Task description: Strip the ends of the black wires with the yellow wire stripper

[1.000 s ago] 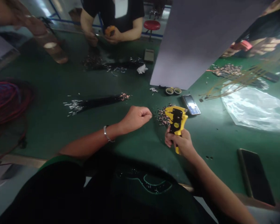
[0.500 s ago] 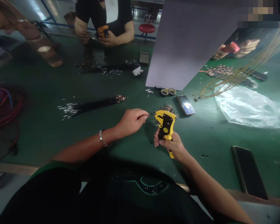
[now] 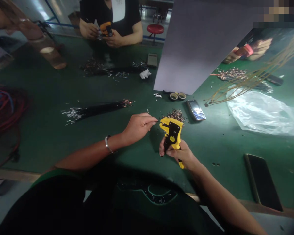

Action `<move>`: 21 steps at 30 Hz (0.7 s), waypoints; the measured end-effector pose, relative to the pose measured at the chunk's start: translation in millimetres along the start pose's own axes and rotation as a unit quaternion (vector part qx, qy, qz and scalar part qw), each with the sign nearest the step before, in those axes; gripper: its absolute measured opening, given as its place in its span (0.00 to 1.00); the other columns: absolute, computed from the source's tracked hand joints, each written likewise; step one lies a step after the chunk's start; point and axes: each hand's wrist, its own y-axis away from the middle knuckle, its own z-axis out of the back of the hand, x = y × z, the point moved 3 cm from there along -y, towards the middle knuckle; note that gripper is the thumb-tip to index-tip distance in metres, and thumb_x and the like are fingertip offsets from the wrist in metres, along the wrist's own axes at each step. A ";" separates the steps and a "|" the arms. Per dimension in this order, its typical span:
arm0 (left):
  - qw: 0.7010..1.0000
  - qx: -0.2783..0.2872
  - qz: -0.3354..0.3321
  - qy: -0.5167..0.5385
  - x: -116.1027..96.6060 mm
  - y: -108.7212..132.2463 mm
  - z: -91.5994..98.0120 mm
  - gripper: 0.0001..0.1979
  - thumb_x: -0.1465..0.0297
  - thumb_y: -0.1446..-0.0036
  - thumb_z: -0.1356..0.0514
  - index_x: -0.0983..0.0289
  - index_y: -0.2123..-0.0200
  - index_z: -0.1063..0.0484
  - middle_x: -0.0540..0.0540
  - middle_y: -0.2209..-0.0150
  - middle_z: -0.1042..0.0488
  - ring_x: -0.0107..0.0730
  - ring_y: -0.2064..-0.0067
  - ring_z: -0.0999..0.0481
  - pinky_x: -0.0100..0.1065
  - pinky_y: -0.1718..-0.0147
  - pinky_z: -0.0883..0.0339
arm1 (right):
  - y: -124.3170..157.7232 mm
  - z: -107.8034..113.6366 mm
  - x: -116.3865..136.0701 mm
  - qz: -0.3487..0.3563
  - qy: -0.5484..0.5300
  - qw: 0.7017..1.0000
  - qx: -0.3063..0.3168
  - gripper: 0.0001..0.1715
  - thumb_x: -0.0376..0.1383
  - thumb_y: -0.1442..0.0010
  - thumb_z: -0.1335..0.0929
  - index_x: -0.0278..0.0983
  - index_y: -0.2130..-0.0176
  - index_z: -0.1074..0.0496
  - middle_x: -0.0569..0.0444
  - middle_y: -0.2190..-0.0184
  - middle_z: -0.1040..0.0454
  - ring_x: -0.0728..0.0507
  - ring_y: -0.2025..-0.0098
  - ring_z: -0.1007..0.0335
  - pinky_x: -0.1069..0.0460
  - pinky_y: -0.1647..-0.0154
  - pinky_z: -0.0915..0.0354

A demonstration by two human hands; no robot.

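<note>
Closest in, a dark shirt front [image 3: 63, 205] with a thin green printed curve, cut off by the bottom edge. Just above it, the right hand [image 3: 178, 153] closed firmly around the grip of a yellow wire stripper [image 3: 172, 133], its head tilted up toward the left hand [image 3: 138, 128]. That hand, with a metal bracelet [image 3: 107, 144] at the wrist, nearly shut, its fingertips pinching a thin wire [image 3: 156, 121] — too fine to make out clearly. Just behind the stripper, a heap of short wire ends [image 3: 175, 115] on a green bench mat [image 3: 218, 143]. Farther on, a keypad mobile phone [image 3: 196, 110], two tape rolls [image 3: 175, 96] and a black wire bundle [image 3: 95, 109]. At the right, a dark smartphone [image 3: 262, 182], a plastic bag [image 3: 259, 114] and loose tan wires [image 3: 254, 83]. At the blurred left edge, a red-and-blue cable coil [image 3: 5, 111]. Beyond a grey board [image 3: 201, 49] that hides part of the bench, a co-worker's hands [image 3: 107, 36] around a yellow tool [image 3: 106, 29], partly covered.
</note>
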 end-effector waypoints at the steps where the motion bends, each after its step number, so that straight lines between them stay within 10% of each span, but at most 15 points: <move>1: 1.000 -0.005 -0.003 -0.002 -0.2 0.2 -0.3 0.09 0.71 0.41 0.42 0.60 0.64 0.20 0.53 0.70 0.23 0.28 0.71 0.27 0.31 0.68 0.34 | 0.0 -1.0 -0.1 -0.002 -0.004 1.000 0.005 0.18 0.38 0.52 0.25 0.34 0.62 0.30 0.52 0.69 0.28 0.42 0.68 0.31 0.47 0.64 0.35; 21: 0.997 -0.046 -0.061 0.019 -8.9 4.5 -6.2 0.06 0.76 0.43 0.39 0.66 0.67 0.21 0.50 0.75 0.23 0.20 0.78 0.27 0.26 0.74 0.31 | -0.4 -8.7 0.3 0.018 -0.090 0.995 0.051 0.18 0.36 0.50 0.25 0.34 0.60 0.29 0.51 0.70 0.27 0.42 0.69 0.31 0.44 0.63 0.33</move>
